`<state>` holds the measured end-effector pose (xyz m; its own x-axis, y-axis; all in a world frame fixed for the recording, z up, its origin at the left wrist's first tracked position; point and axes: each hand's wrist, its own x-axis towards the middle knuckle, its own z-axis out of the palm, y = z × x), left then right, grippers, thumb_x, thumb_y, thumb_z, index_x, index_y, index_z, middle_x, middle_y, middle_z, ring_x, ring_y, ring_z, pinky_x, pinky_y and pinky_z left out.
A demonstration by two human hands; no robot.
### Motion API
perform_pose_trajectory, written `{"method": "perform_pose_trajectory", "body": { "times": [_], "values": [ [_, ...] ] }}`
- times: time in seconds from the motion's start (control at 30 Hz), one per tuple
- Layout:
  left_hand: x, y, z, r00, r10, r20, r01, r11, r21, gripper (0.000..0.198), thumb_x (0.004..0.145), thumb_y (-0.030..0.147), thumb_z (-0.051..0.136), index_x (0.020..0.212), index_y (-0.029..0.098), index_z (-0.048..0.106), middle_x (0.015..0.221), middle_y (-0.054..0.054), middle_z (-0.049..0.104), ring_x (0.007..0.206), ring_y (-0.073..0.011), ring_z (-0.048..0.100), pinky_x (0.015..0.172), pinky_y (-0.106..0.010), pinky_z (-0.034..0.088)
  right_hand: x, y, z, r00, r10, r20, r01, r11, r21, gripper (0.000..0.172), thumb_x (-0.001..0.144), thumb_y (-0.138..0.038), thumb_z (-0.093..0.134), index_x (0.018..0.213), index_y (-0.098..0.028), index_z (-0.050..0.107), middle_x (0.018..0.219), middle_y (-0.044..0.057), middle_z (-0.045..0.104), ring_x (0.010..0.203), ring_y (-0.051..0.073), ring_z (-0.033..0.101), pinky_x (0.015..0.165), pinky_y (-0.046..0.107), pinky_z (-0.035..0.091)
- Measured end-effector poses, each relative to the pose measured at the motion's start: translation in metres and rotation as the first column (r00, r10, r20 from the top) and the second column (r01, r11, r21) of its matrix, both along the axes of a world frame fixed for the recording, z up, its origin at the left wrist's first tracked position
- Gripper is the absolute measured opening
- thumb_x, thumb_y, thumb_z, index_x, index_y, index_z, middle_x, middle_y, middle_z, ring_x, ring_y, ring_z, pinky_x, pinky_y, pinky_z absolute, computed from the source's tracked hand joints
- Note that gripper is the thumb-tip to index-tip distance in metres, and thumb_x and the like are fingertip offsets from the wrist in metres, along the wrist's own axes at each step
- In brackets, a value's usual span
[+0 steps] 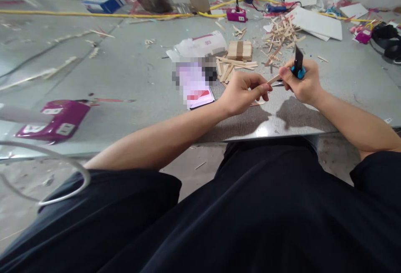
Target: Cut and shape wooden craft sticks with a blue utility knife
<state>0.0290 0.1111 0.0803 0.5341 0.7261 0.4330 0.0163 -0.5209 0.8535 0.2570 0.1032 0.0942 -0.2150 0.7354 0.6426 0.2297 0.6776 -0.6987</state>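
Note:
Above the front part of the table, my left hand pinches one end of a wooden craft stick. The stick's other end meets the thumb and fingertips of my right hand. That right hand is also closed round a utility knife, black and blue, with its dark blade end pointing up. Behind my left hand lie loose craft sticks and a banded bundle of sticks. Under the hands, a thin metal tool is partly hidden on the table.
A phone, partly pixelated, lies left of my hands near a plastic bag. Stick scraps are heaped behind my right hand, beside white boards. Purple power sockets and a yellow cable lie on the table.

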Motion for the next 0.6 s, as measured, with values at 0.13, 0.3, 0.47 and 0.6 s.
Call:
{"method": "perform_pose_trajectory", "body": {
  "times": [0.13,0.3,0.47,0.6],
  "values": [
    [0.000,0.000,0.000,0.997,-0.069,0.026,0.072,0.992,-0.107,0.025,0.093,0.042,0.078,0.088,0.017,0.077,0.062,-0.003,0.073,0.053,-0.0140,0.068,0.049,-0.025,0.054,0.006,-0.004,-0.002,0.982,-0.094,0.163,0.046,0.959,0.280,0.049,0.107,-0.063,0.063,0.076,-0.025,0.068,0.061,-0.001,0.067,0.055,0.014,0.060,0.059,0.034,0.051],
    [0.000,-0.005,0.002,0.999,-0.037,0.033,0.039,0.997,-0.065,0.026,0.093,0.043,0.079,0.087,0.018,0.076,0.062,-0.003,0.072,0.053,-0.0142,0.067,0.050,-0.027,0.057,0.013,-0.001,-0.008,0.974,-0.123,0.192,0.002,0.845,0.535,0.026,0.108,-0.043,0.065,0.090,-0.028,0.077,0.073,-0.001,0.078,0.064,0.016,0.070,0.067,0.033,0.057],
    [-0.002,-0.015,0.010,0.994,0.079,0.081,-0.088,0.990,0.115,0.028,0.097,0.048,0.079,0.089,0.021,0.079,0.068,-0.002,0.075,0.058,-0.0131,0.068,0.055,-0.027,0.057,0.019,0.009,-0.009,0.957,-0.172,0.233,-0.037,0.726,0.687,0.020,0.108,-0.043,0.065,0.106,-0.031,0.080,0.080,0.000,0.081,0.065,0.018,0.074,0.064,0.033,0.059],
    [-0.002,-0.020,0.015,0.992,0.077,0.098,-0.088,0.989,0.115,0.047,0.096,0.070,0.079,0.089,0.024,0.080,0.074,-0.003,0.078,0.064,-0.0150,0.070,0.060,-0.030,0.061,0.022,0.013,-0.005,0.969,-0.089,0.232,-0.143,0.563,0.814,0.025,0.104,-0.033,0.073,0.128,-0.033,0.078,0.090,0.000,0.084,0.069,0.017,0.075,0.063,0.031,0.057]
  ]
}}
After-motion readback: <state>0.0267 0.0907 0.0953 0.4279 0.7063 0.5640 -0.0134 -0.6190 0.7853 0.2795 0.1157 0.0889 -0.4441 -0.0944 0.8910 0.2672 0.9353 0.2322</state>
